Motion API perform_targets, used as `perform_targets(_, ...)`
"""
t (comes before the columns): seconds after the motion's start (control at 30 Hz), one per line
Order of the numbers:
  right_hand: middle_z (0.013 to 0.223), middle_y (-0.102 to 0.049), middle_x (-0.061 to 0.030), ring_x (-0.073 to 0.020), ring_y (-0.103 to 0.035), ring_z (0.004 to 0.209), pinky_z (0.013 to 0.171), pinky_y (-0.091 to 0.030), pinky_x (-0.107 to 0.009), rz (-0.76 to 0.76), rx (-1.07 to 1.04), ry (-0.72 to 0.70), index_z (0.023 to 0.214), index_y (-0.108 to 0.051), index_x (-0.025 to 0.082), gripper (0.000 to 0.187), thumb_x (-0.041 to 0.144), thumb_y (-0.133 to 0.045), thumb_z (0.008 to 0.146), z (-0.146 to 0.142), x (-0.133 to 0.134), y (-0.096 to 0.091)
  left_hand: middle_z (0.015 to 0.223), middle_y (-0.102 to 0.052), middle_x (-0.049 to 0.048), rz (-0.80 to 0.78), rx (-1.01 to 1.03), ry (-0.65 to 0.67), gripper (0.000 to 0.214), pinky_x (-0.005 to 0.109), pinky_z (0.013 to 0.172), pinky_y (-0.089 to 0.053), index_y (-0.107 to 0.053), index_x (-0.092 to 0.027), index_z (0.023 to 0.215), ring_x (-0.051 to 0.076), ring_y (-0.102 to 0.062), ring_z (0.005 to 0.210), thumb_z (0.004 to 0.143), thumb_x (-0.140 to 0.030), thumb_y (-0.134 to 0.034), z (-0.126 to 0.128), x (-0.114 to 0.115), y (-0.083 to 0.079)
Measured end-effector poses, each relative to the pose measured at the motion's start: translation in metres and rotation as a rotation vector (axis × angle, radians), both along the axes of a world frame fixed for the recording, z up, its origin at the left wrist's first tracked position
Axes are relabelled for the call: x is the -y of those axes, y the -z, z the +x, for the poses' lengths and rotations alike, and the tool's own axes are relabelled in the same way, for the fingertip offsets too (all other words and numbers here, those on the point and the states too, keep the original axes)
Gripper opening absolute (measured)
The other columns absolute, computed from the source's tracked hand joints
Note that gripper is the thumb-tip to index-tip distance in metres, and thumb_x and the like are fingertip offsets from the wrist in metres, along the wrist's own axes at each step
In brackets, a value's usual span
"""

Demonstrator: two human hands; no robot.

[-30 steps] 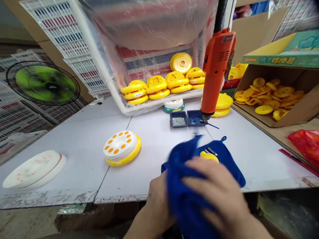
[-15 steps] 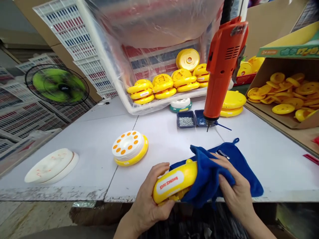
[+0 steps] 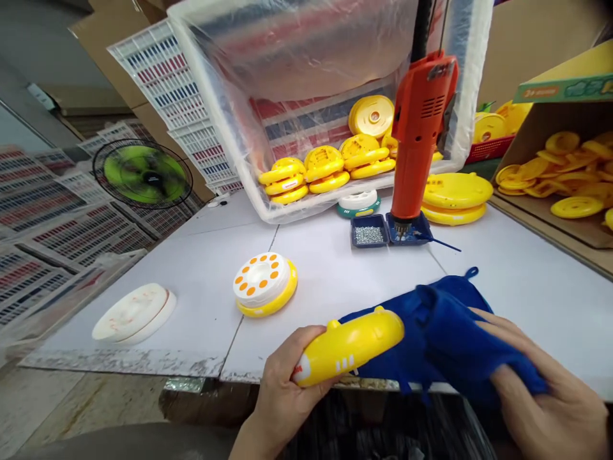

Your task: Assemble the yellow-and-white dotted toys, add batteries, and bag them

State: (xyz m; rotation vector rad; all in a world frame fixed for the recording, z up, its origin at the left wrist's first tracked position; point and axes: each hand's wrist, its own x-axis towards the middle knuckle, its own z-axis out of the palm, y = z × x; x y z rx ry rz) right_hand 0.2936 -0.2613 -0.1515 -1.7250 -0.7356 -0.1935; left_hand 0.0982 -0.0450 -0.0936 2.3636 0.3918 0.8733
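Observation:
My left hand (image 3: pixel 292 374) grips a rounded yellow plastic housing (image 3: pixel 359 342) by its left end, tilted above the table's front edge. Small bumps and white marks show on its side. To its right, my right hand (image 3: pixel 550 383) is closed around a bunched blue cloth (image 3: pixel 460 345), which hangs apart from the housing or just at its far end. Beneath lies a flat blue cloth (image 3: pixel 469 291) with a loop at its corner. Above hangs an orange-red electric screwdriver (image 3: pixel 416 140), its bit over the right half of a dark blue tray (image 3: pixel 368 241) of small metal screws.
A plastic-lined crate (image 3: pixel 258 204) with yellow housings stands at the back. On the left are a white-and-yellow round piece (image 3: pixel 261 281) and a white oval piece (image 3: pixel 134 313). Stacked yellow discs (image 3: pixel 457 191) and a cardboard box (image 3: pixel 541 230) of yellow parts are at right. A green fan (image 3: pixel 143 176) stands behind.
My right hand has drawn the bunched cloth off the housing to the right. My left hand has turned the housing, so its printed label has swung almost out of sight. The camera view has shifted.

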Motion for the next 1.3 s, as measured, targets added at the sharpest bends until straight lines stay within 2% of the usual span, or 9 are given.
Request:
perform_targets(0.13, 0.143, -0.055, -0.0072, -0.0262, -0.057, 0.127, 0.110, -0.046, -0.037, -0.012, 0.483, -0.390, 0.134, -0.060, 0.026, 0.044, 0.024, -0.059, 0.089, -0.022, -0.034, -0.040, 0.104, -0.076, -0.0009, -0.064, 0.063, 0.026, 0.044, 0.018, 0.074, -0.058, -0.065, -0.030, 0.119, 0.015, -0.072, 0.082, 0.077, -0.027, -0.080, 0.007, 0.007, 0.002)
perform_targets(0.2, 0.144, -0.052, -0.0081, -0.0253, -0.053, 0.130, 0.113, -0.042, -0.037, 0.017, 0.472, -0.432, 0.137, -0.057, 0.025, 0.047, 0.022, -0.059, 0.090, -0.023, -0.054, -0.041, 0.100, -0.077, -0.0012, -0.124, 0.082, -0.038, 0.041, 0.019, 0.072, -0.058, -0.068, -0.029, 0.115, 0.015, -0.073, 0.080, 0.077, -0.031, -0.081, 0.005, 0.011, 0.004)
perform_targets(0.37, 0.134, -0.061, -0.0024, -0.0209, -0.057, 0.126, 0.103, -0.050, -0.030, 0.134, -0.037, -0.345, 0.135, -0.056, 0.032, 0.041, 0.022, -0.054, 0.095, -0.014, -0.072, 0.007, 0.101, -0.077, 0.0047, -0.404, 0.196, -0.354, 0.049, 0.025, 0.076, -0.060, -0.073, -0.021, 0.103, 0.021, -0.072, 0.085, 0.065, -0.049, -0.086, -0.006, 0.018, 0.013)
perform_targets(0.53, 0.131, -0.065, -0.0071, -0.0264, -0.063, 0.119, 0.099, -0.054, -0.036, 0.142, -0.248, -0.347, 0.136, -0.057, 0.025, 0.038, 0.031, -0.050, 0.099, -0.015, -0.069, 0.034, 0.100, -0.076, 0.0027, -0.655, 0.387, -0.410, 0.056, 0.022, 0.073, -0.058, -0.071, -0.021, 0.102, 0.018, -0.069, 0.082, 0.058, -0.050, -0.091, -0.004, 0.019, 0.026)
perform_targets(0.67, 0.143, -0.055, -0.0059, -0.0256, -0.051, 0.134, 0.108, -0.047, -0.038, 0.044, 0.040, -0.229, 0.142, -0.052, 0.029, 0.045, 0.024, -0.051, 0.097, -0.023, -0.067, 0.010, 0.097, -0.075, 0.0016, -0.671, 0.370, -0.412, 0.053, 0.023, 0.074, -0.058, -0.071, -0.022, 0.100, 0.019, -0.069, 0.083, 0.058, -0.049, -0.091, 0.003, 0.020, 0.036)
perform_targets(0.83, 0.156, -0.039, -0.0031, -0.0246, -0.043, 0.139, 0.122, -0.024, -0.040, 0.001, 0.524, -0.434, 0.147, -0.048, 0.030, 0.053, 0.027, -0.055, 0.095, -0.028, -0.073, -0.028, 0.088, -0.074, 0.0016, -0.703, 0.285, -0.326, 0.050, 0.024, 0.069, -0.059, -0.071, -0.020, 0.097, 0.020, -0.070, 0.078, 0.057, -0.040, -0.092, 0.003, 0.015, 0.041)
perform_targets(0.97, 0.146, -0.053, -0.0057, -0.0251, -0.049, 0.135, 0.113, -0.041, -0.039, 0.093, 0.032, -0.338, 0.142, -0.053, 0.029, 0.044, 0.028, -0.052, 0.097, -0.019, -0.083, -0.004, 0.089, -0.075, 0.0000, -0.842, 0.482, -0.321, 0.053, 0.022, 0.068, -0.060, -0.069, -0.022, 0.103, 0.017, -0.070, 0.074, 0.057, -0.035, -0.093, -0.006, 0.000, 0.040)
perform_targets(1.13, 0.131, -0.066, -0.0092, -0.0262, -0.063, 0.120, 0.100, -0.053, -0.036, 0.265, -0.602, -0.479, 0.134, -0.059, 0.025, 0.045, 0.048, -0.055, 0.096, -0.037, -0.093, 0.039, 0.098, -0.076, 0.0034, -0.963, 0.600, -0.276, 0.058, 0.033, 0.077, -0.063, -0.066, -0.025, 0.110, 0.024, -0.073, 0.087, 0.061, -0.042, -0.091, -0.011, -0.008, 0.047)
perform_targets(1.3, 0.121, -0.070, -0.0091, -0.0270, -0.069, 0.107, 0.091, -0.058, -0.036, 0.420, -0.801, -0.472, 0.125, -0.063, 0.025, 0.047, 0.049, -0.070, 0.085, -0.038, -0.094, 0.028, 0.104, -0.075, 0.0069, -0.979, 0.511, -0.302, 0.066, 0.036, 0.084, -0.062, -0.065, -0.023, 0.117, 0.028, -0.072, 0.097, 0.061, -0.048, -0.090, 0.000, -0.002, 0.056)
